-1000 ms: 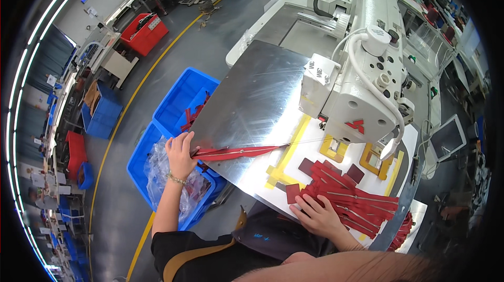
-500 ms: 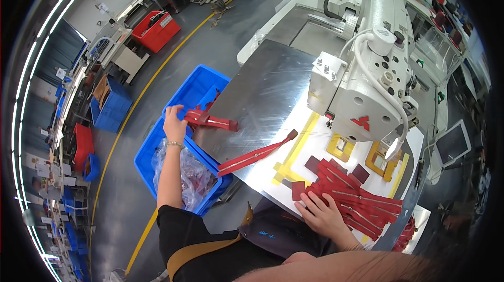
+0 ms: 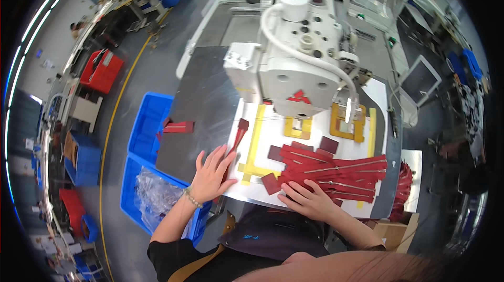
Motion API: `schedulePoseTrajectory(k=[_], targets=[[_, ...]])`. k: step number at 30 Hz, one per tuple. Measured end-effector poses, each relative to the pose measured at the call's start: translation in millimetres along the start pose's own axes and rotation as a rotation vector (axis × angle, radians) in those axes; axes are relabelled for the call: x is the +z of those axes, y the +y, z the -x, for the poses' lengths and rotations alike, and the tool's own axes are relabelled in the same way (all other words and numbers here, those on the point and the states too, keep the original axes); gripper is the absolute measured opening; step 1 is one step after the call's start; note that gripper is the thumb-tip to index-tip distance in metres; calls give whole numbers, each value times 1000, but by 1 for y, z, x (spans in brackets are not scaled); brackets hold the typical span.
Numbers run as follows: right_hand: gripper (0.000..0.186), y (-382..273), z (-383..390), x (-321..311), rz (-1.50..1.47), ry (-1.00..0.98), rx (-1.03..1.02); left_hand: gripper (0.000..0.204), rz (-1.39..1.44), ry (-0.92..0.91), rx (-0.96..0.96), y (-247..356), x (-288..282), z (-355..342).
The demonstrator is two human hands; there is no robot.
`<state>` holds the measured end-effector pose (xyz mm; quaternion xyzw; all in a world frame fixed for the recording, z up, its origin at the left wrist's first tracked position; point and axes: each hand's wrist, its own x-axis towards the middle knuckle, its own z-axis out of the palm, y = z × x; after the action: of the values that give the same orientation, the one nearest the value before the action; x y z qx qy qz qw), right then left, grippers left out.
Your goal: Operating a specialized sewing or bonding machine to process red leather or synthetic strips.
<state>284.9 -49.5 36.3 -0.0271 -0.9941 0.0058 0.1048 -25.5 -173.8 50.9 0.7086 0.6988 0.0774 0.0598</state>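
My left hand [image 3: 211,173] lies with its fingers spread on the metal table, over the near end of a single red zipper strip [image 3: 240,132]. The strip's far end sticks out past the fingertips; the rest is hidden under the hand. Fingers stretched out, my right hand [image 3: 310,200] rests on the near edge of a pile of red zippers [image 3: 336,169] with metal teeth. Dark red square tabs [image 3: 328,145] show at the pile's left and far sides. Another red zipper end [image 3: 178,127] lies at the table's left edge, by the blue bin.
A large white sewing machine [image 3: 299,66] stands over the table, with yellow frames [image 3: 297,127] below its head. Blue bins [image 3: 124,198] stand at the left, one with clear plastic bags [image 3: 157,192]. More red zippers [image 3: 403,190] hang at the right, near a cardboard box [image 3: 409,229].
My left hand has moved right and nearer, from the zippers by the blue bin to the single strip. My right hand stays at the pile. The whole view has turned rightward.
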Motion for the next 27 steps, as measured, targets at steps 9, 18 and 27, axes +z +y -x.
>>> schedulePoseTrajectory(k=[9, 18, 27], targets=[[35, -16, 38, -2, -16, 189, 272, 76, -186, 263, -453, -98, -3, 8], [28, -36, 65, 10, -50, 438, 443, 35, 77, 268, -87, 9, -9, -32], [31, -40, 55, 14, 13, 492, 500, 39, 184, 147, 426, 69, 41, -5]])
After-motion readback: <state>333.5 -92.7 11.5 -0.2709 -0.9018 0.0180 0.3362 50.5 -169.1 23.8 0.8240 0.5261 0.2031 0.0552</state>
